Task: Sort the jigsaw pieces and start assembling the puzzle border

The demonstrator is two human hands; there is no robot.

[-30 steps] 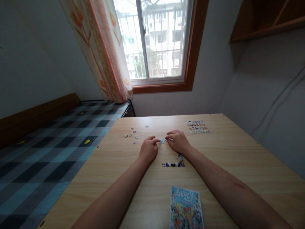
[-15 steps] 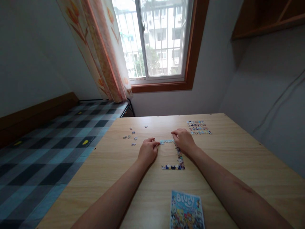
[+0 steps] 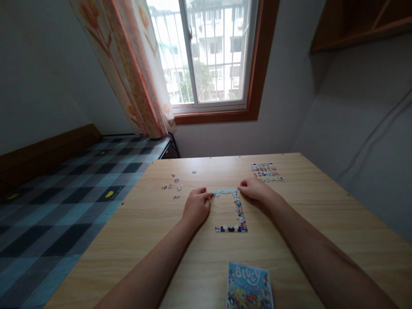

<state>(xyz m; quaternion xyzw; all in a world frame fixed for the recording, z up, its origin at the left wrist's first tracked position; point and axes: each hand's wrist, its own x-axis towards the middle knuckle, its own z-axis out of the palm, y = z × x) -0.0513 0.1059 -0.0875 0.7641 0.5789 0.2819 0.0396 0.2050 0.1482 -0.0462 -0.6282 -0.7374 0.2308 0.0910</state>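
A partly joined jigsaw puzzle (image 3: 240, 212) lies flat on the wooden table, its pieces forming a top, right and bottom edge around bare wood. At the top left corner of this frame, my left hand (image 3: 197, 205) touches the pieces with an outstretched finger, the others loosely bent. My right hand (image 3: 256, 189) rests by the top right corner, fingers curled together and their tips against the edge. No piece shows between them. Nearer to me lies a box (image 3: 249, 286) with "Bluey" lettering and cartoon figures.
Several loose puzzle pieces (image 3: 176, 180) are scattered left of my left hand. Rows of puzzle pieces (image 3: 266, 172) lie beyond my right hand. A checked bed (image 3: 74, 201) adjoins the table (image 3: 299, 253) on the left; a window (image 3: 219, 56) is ahead.
My right hand has slid right and slightly back from the puzzle's top edge, uncovering the top right corner. My left hand stays at the top left corner. The view has shifted slightly.
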